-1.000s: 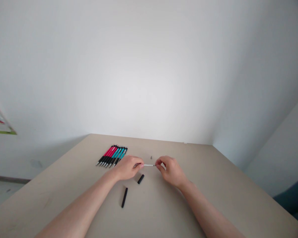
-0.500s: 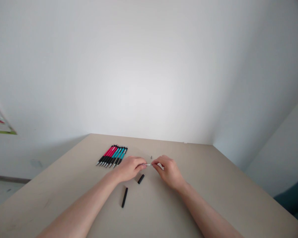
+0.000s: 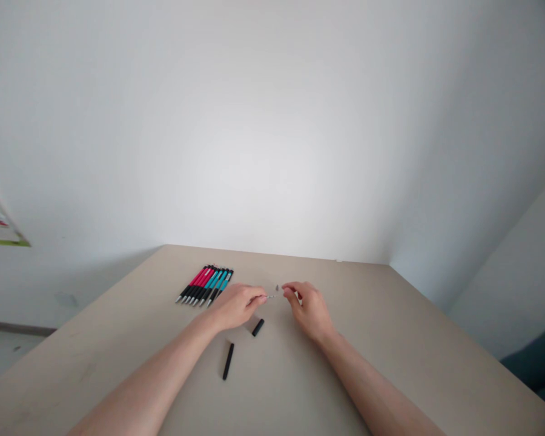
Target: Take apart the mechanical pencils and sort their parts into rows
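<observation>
My left hand (image 3: 241,304) is closed in a pinch on a thin pen refill (image 3: 271,297), whose narrow metallic end sticks out to the right; the rest is hidden by the fingers. My right hand (image 3: 309,307) is just right of that end, apart from it, with thumb and index finger slightly parted and nothing visible between them. A small silver pen tip (image 3: 277,287) stands on the table beside the right fingertips. Below the left hand lies a short black pen grip (image 3: 258,327). Nearer to me is a longer black pen barrel (image 3: 227,361).
A row of several mechanical-looking pens (image 3: 205,284), pink-and-black and turquoise-and-black, lies left of my left hand. The beige table (image 3: 345,387) meets a white wall behind. A dark teal object (image 3: 538,357) is past the right table edge.
My right hand has let go of the refill's end and moved slightly right and away. The left hand keeps its pinch, shifted slightly. The black parts and the row of pens have not moved.
</observation>
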A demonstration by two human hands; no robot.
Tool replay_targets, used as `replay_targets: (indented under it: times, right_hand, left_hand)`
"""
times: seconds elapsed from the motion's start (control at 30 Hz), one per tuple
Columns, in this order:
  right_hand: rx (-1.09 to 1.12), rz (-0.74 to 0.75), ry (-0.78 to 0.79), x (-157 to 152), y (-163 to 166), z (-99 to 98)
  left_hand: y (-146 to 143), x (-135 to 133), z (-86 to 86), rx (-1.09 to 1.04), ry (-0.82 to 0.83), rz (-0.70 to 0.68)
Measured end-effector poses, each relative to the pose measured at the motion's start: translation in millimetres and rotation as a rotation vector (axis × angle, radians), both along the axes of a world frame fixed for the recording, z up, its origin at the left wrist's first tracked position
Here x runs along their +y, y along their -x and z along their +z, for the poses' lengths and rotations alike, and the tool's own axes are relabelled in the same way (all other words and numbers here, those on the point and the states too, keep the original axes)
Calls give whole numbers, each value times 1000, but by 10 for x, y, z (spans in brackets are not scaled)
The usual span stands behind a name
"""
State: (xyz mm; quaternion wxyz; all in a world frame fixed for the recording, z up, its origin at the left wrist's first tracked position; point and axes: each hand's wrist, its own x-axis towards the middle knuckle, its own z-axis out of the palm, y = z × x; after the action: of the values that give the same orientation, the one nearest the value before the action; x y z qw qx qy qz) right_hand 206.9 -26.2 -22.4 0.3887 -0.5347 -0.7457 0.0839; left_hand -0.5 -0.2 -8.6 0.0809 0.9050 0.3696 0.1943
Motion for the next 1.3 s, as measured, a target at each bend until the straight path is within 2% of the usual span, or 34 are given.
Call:
replay_targets:
  times: [0.1, 0.2, 0.33, 0.7, 0.97, 1.3]
  right_hand:
    - [-157, -3, 21, 67, -56, -87]
    - [-315, 42, 110, 81, -54, -156]
    - [-386, 93, 155, 50, -13, -159]
    - [-216, 159, 44, 58, 13, -69]
    - [84, 94, -23, 74, 35, -71]
    - [167, 57, -27, -26, 71, 42]
  left_hand:
    - [20, 37, -13, -7, 5, 75]
    - [31, 58, -15, -12, 19, 132]
    - [33, 63, -27, 1, 30, 156]
    - [42, 56, -37, -1, 43, 152]
    - [30, 36, -9, -28, 55, 86]
    - [-10, -22, 52, -78, 90, -16]
